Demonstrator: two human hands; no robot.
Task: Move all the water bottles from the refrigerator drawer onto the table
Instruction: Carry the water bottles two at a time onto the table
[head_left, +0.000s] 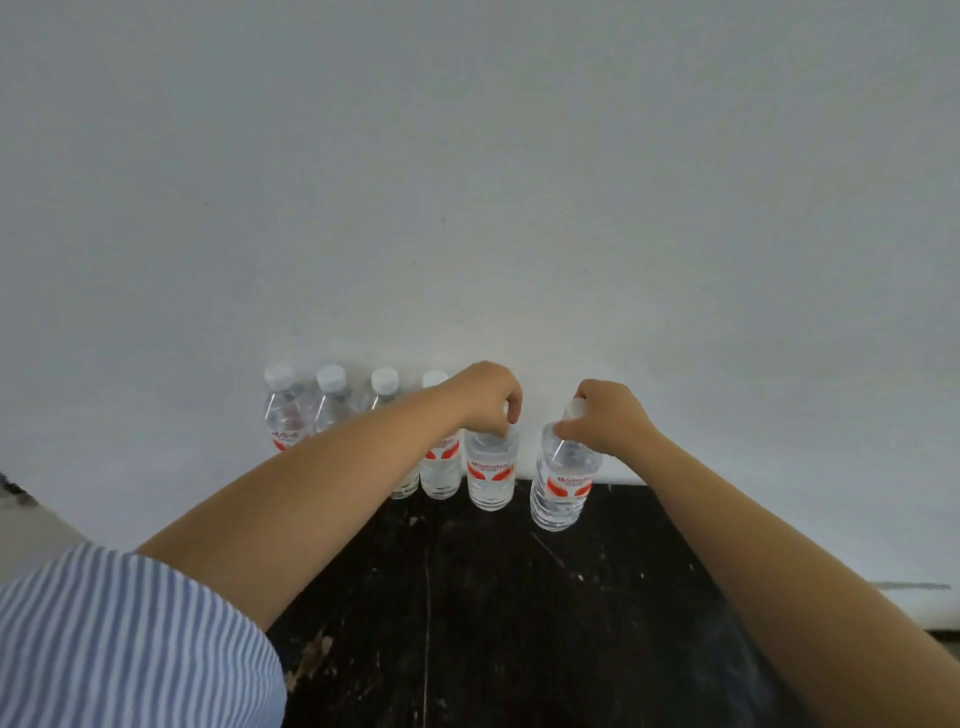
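In the head view, six water bottles stand in a row at the far edge of the dark, scuffed table (519, 597), against a pale wall (467, 182) across the middle of the frame. The left hand (485, 397) curls its fingers down over the top of the fifth bottle (491, 473), hiding the cap. The right hand (605, 415) pinches the neck of the sixth bottle (563, 488) just below its white cap (574, 409); this bottle leans slightly and sits a little nearer the camera than the rest. Four more bottles (332, 400) stand left of centre, partly hidden behind the left forearm and the striped sleeve (119, 639). The step appears to be setting these two down. To do it well, let each base settle flat before the fingers release, straighten the leaning one, and lift the left arm clear without brushing its neighbours. The refrigerator drawer is out of sight, so I cannot tell whether any bottles remain.
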